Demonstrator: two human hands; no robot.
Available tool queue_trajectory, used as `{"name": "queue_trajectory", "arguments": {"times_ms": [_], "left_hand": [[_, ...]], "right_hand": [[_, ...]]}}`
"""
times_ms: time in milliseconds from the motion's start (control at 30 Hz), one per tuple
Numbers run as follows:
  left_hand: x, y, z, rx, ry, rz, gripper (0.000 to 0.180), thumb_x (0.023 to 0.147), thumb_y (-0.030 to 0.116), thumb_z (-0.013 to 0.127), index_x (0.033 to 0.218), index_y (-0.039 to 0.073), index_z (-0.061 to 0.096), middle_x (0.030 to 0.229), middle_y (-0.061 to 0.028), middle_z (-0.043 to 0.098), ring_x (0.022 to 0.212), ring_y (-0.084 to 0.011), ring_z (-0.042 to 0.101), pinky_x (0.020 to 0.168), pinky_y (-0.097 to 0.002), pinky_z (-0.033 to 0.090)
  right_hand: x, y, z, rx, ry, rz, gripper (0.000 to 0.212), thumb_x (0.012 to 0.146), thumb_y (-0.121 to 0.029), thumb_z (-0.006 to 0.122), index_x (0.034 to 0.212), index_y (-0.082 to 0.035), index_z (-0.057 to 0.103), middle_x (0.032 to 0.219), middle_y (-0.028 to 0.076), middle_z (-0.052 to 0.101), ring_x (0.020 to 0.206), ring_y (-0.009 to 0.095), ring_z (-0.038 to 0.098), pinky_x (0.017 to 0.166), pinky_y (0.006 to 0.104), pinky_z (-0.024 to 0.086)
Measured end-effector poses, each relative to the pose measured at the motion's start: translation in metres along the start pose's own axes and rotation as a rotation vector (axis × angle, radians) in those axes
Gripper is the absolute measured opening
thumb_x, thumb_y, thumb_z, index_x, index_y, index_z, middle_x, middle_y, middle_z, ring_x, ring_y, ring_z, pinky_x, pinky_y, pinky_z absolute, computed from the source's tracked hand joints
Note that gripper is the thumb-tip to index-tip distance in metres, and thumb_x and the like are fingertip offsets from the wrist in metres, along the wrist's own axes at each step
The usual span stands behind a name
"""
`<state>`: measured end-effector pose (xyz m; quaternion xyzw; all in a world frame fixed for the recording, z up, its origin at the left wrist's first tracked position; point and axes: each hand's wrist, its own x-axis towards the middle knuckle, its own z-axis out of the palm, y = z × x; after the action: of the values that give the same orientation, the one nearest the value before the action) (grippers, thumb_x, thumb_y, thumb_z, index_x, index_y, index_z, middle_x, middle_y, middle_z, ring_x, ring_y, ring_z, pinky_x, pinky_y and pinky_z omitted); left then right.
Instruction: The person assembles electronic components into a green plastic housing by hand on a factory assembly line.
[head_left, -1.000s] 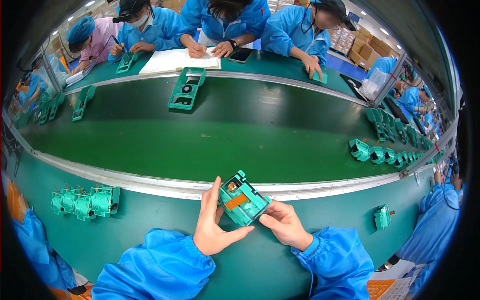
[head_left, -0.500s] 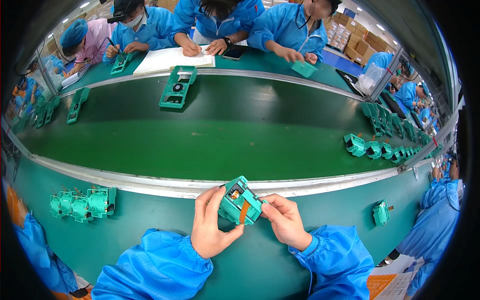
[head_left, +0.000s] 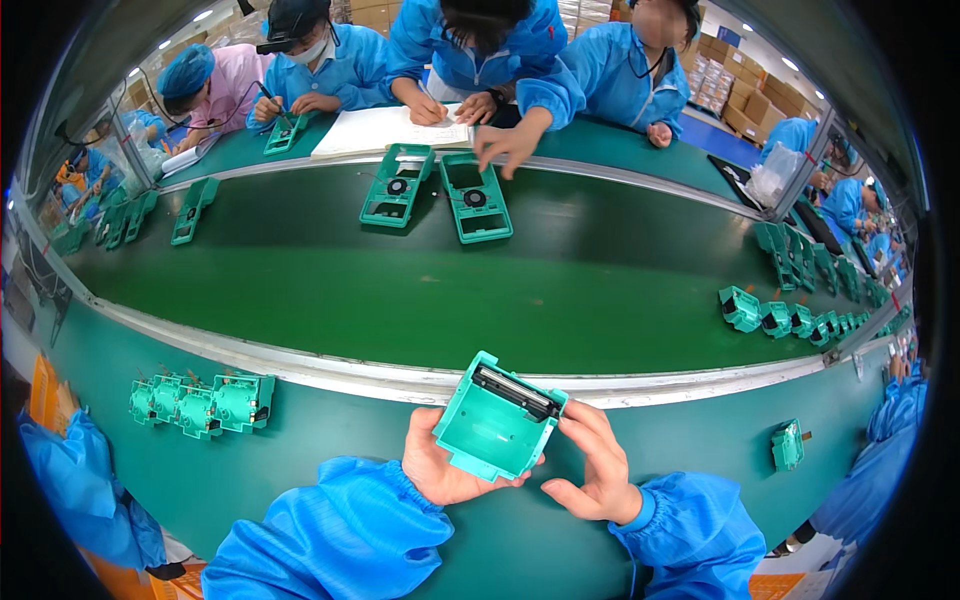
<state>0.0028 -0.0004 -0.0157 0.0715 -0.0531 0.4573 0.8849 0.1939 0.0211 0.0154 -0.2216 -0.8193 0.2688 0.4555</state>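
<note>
A teal plastic housing (head_left: 490, 430), held in front of me over the bench, turns its smooth, shallow hollow side upward. A black bar-shaped part (head_left: 515, 392) runs along its far edge. My left hand (head_left: 440, 470) grips the housing from the left and from beneath, its fingers largely hidden under it. At the right edge, my right hand (head_left: 598, 468) has its fingertips against or very close to the housing. Its thumb stands apart below, free of the part. The housing's underside is out of sight.
Several similar housings (head_left: 240, 402) stand at the bench's left; one more (head_left: 788, 446) lies at right. Beyond the metal rail (head_left: 330, 372), a green conveyor belt (head_left: 420, 310) carries a row of housings (head_left: 740, 308) and two frame-like shells (head_left: 398, 187). Co-workers sit across, one writing on paper (head_left: 385, 130).
The housing has been turned over, hiding its brown ribbon strip. My right hand has loosened its pinch and spread. Across the belt, a second shell now lies beside the first, under a co-worker's hand.
</note>
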Motion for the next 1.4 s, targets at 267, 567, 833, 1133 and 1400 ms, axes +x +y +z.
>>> {"name": "queue_trajectory", "arguments": {"times_ms": [267, 567, 833, 1133, 1400], "left_hand": [[-0.003, 0.000, 0.005, 0.040, 0.068, 0.012, 0.078, 0.070, 0.056, 0.045, 0.126, 0.001, 0.037, 0.113, -0.0242, 0.047, 0.094, -0.0369, 0.048, 0.075, -0.0408, 0.043], [-0.004, 0.001, 0.000, 0.117, 0.081, 0.022, 0.085, 0.065, 0.054, 0.055, 0.126, -0.003, 0.035, 0.117, -0.0285, 0.044, 0.099, -0.0375, 0.049, 0.078, -0.0445, 0.042], [-0.014, -0.002, -0.015, 0.135, 0.028, 0.009, 0.086, 0.062, 0.043, 0.064, 0.129, -0.001, 0.032, 0.128, -0.0230, 0.038, 0.114, -0.0380, 0.042, 0.091, -0.0499, 0.036], [-0.036, 0.037, 0.053, 1.584, 0.659, 0.333, 0.057, 0.065, 0.024, 0.068, 0.113, 0.002, 0.049, 0.110, -0.0107, 0.052, 0.099, -0.0204, 0.049, 0.083, -0.0327, 0.039], [-0.095, 0.068, 0.045, 2.680, 1.340, 0.404, 0.053, 0.058, 0.016, 0.060, 0.107, 0.000, 0.049, 0.109, -0.0196, 0.039, 0.104, -0.0375, 0.034, 0.089, -0.0504, 0.025]], "right_hand": [[0.001, 0.002, 0.001, 0.027, -0.017, -0.017, 0.059, 0.067, -0.018, 0.072, 0.114, 0.007, 0.047, 0.119, 0.024, 0.046, 0.106, 0.038, 0.047, 0.088, 0.0426, 0.039], [0.002, 0.002, 0.000, 0.057, -0.011, -0.022, 0.058, 0.068, -0.017, 0.071, 0.114, 0.008, 0.047, 0.119, 0.026, 0.045, 0.105, 0.039, 0.048, 0.087, 0.0426, 0.039], [0.000, 0.002, -0.004, 0.081, -0.017, -0.066, 0.058, 0.068, -0.017, 0.069, 0.115, 0.009, 0.046, 0.118, 0.026, 0.046, 0.105, 0.040, 0.049, 0.087, 0.0423, 0.040], [0.001, 0.001, -0.007, -0.014, -0.004, 0.070, 0.044, 0.071, -0.006, 0.066, 0.112, 0.001, 0.053, 0.120, 0.020, 0.048, 0.104, 0.031, 0.051, 0.085, 0.0351, 0.043], [0.005, 0.006, -0.006, -0.034, -0.022, 0.080, 0.036, 0.073, -0.007, 0.064, 0.107, -0.001, 0.055, 0.114, 0.017, 0.052, 0.104, 0.031, 0.052, 0.085, 0.0352, 0.043]]}}
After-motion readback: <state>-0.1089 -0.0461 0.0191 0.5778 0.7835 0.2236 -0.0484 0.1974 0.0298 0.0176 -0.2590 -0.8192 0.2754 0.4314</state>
